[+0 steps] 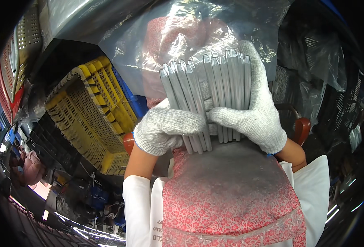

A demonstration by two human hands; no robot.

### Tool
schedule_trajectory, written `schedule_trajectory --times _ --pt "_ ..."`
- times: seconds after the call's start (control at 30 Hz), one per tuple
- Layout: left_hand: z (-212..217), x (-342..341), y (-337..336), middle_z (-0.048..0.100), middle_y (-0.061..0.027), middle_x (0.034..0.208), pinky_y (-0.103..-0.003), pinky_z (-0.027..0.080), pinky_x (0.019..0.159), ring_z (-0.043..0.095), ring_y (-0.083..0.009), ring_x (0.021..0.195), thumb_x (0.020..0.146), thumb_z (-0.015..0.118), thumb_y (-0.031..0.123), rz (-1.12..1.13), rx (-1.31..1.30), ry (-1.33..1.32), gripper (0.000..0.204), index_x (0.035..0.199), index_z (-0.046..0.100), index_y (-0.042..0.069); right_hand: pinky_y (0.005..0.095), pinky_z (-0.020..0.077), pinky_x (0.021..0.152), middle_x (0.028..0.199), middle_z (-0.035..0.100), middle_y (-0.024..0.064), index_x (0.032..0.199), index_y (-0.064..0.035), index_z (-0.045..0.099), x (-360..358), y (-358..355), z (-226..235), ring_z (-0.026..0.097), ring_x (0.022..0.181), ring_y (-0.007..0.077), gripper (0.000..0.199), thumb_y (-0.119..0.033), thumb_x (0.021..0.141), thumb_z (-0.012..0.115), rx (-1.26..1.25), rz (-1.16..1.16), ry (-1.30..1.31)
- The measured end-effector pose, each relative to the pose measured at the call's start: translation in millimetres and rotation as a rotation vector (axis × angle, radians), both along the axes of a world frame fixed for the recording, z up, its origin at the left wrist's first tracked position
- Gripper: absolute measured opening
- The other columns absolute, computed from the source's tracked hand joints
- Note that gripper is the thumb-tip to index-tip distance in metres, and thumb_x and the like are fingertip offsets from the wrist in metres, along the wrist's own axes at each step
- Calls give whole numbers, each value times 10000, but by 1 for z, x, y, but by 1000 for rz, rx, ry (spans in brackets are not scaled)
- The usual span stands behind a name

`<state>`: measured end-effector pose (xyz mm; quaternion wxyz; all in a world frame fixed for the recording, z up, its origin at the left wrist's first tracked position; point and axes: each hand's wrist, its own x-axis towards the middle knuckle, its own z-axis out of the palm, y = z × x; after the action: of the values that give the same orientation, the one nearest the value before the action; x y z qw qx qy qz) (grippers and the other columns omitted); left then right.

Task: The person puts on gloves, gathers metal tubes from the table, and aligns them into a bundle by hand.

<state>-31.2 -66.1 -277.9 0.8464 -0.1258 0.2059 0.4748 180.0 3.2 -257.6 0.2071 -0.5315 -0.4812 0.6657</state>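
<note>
Both hands, in white knitted work gloves, clasp one stack of flat grey metal plates [206, 99] standing on edge in the middle of the frame, just above the person's lap. The left hand [165, 129] is wrapped around the lower left end of the stack, fingers curled shut across the plate edges. The right hand [256, 107] grips the right side, its fingers running up along the outermost plate and its thumb folded over the lower edges, touching the left glove's fingertips. The plates fan out slightly at the top (those on the left lean leftward, those on the right stand nearly upright).

Behind the stack, filling the upper centre of the frame, lies a clear crumpled plastic bag [198, 29]. A red floral-print apron dusted with grey [231, 197] covers the lap at lower centre, flanked by white sleeve covers [136, 206]. At centre left sits a yellow perforated plastic crate [89, 111], tilted in the view, with dark crates [50, 144] beside it.
</note>
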Motion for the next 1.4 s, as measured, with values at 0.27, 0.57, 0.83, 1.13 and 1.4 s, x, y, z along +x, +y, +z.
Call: schedule_trajectory --times 0.27,0.57,0.83,1.13,1.4 --pt "3 0 7 609 -206 1242 -335 573 909 645 -253 1099 880 570 -25 -131 110 217 513 1375 435 -30 438 381 1079 1432 361 204 1540 -63 20 -4 -5 -3 465 1274 298 1271 -160 620 891 163 22 4" --pt "10 3 14 626 -203 1210 -342 586 886 654 -255 1078 925 525 12 5 87 -6 441 1354 445 -52 427 392 1076 1449 344 198 1538 -59 51 -1 -1 -10 450 1297 280 1221 -161 642 875 146 26 -45" --pt "7 0 9 657 -174 1127 -340 593 844 677 -238 1000 939 517 73 -35 13 43 373 1294 494 -40 417 400 1072 1432 372 192 1538 -55 53 -1 -2 0 454 1297 286 1166 -112 678 838 183 17 -85" --pt "12 -4 7 686 -100 1049 -352 586 844 688 -196 938 971 490 203 -524 30 801 317 1216 550 12 420 414 1059 1389 430 184 1541 -73 68 6 3 -1 491 1263 277 1136 -103 698 829 104 67 -70" --pt "30 11 28 652 -154 1126 -306 585 796 684 -223 942 877 632 29 -168 -171 249 502 1346 462 -30 410 423 1046 1365 455 175 1541 -74 81 3 0 -1 509 1236 260 1122 -111 706 830 86 30 -52"
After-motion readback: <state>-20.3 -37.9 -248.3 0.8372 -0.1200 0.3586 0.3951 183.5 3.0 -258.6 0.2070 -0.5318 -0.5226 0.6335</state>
